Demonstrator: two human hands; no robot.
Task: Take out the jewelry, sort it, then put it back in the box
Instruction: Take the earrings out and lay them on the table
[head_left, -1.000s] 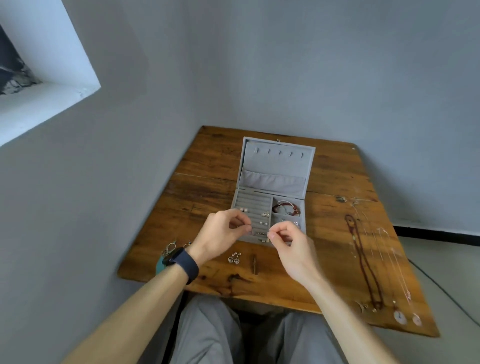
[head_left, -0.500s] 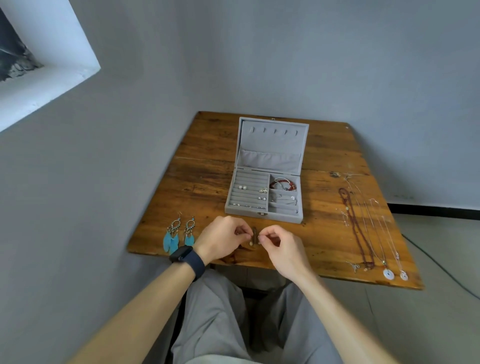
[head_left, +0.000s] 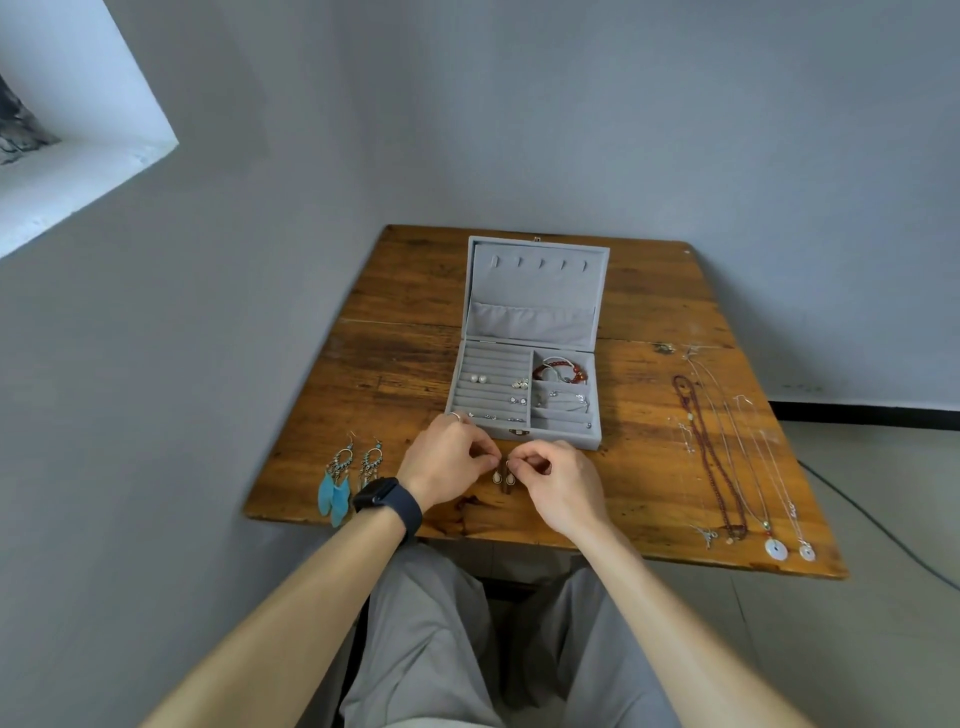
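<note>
Seated person at a wooden surface (head_left: 395, 364), seen from the near edge outward. Grey trousers (head_left: 431, 623) fill the foreground, and both forearms reach forward over them. The left wrist carries a dark watch (head_left: 387, 499).

Left hand (head_left: 447, 462) and right hand (head_left: 558, 480) meet just short of the box, fingers curled. Each pinches the top of one of two white drop earrings (head_left: 510, 478) between thumb and forefinger. The earrings hang side by side, tips at or just above the wood; contact cannot be told. A ring (head_left: 455, 415) sits on a left finger.

Left of the hands, a pair of blue feather earrings (head_left: 348, 478) lies at the near edge. Well to the right, a dark red bead necklace (head_left: 701, 441) and several thin silver chain necklaces (head_left: 763, 467) lie stretched out lengthwise.

Just beyond the hands stands the grey jewelry box (head_left: 561, 439), its lid (head_left: 537, 291) upright. Pearl studs (head_left: 478, 379) and other small earrings sit in the left ring-roll section. A red bead bracelet (head_left: 558, 370) lies in the far right compartment.

Behind: grey walls, with a white window recess (head_left: 78, 156) at upper left.
</note>
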